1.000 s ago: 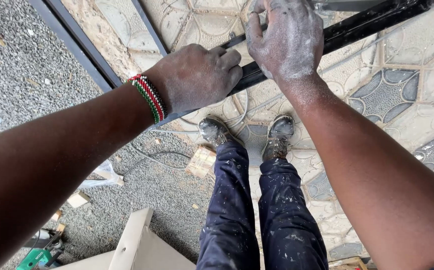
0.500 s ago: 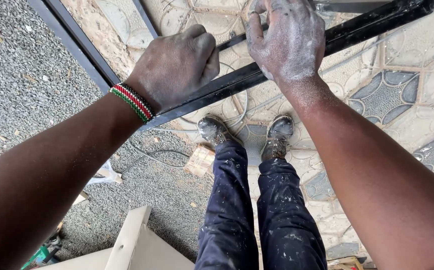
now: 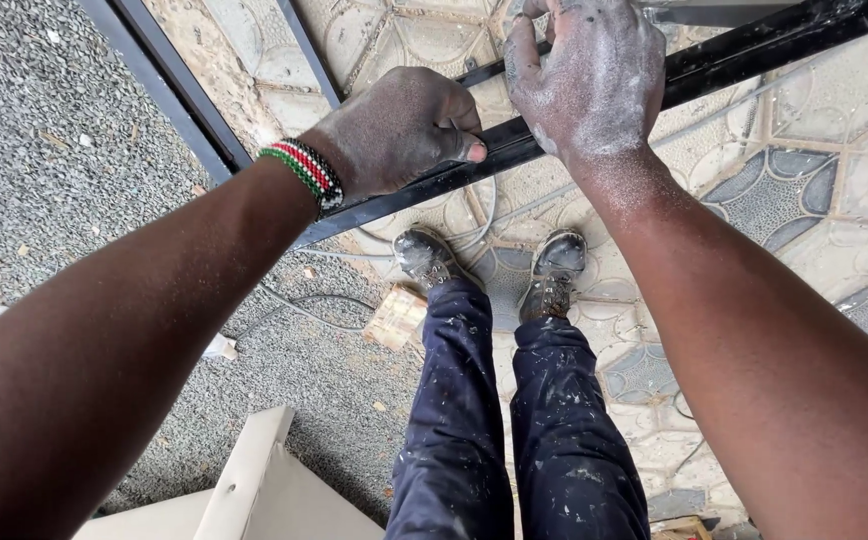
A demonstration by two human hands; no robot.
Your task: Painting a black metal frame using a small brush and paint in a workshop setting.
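Black metal bar point(image 3: 424, 195) gripped by left hand point(image 3: 404, 130) and right hand point(image 3: 589, 75), fingers closed round it; best kept level and steady.

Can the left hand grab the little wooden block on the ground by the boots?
Probably not from here. The left hand is up on the black metal bar, and the wooden block lies far below beside the left boot.
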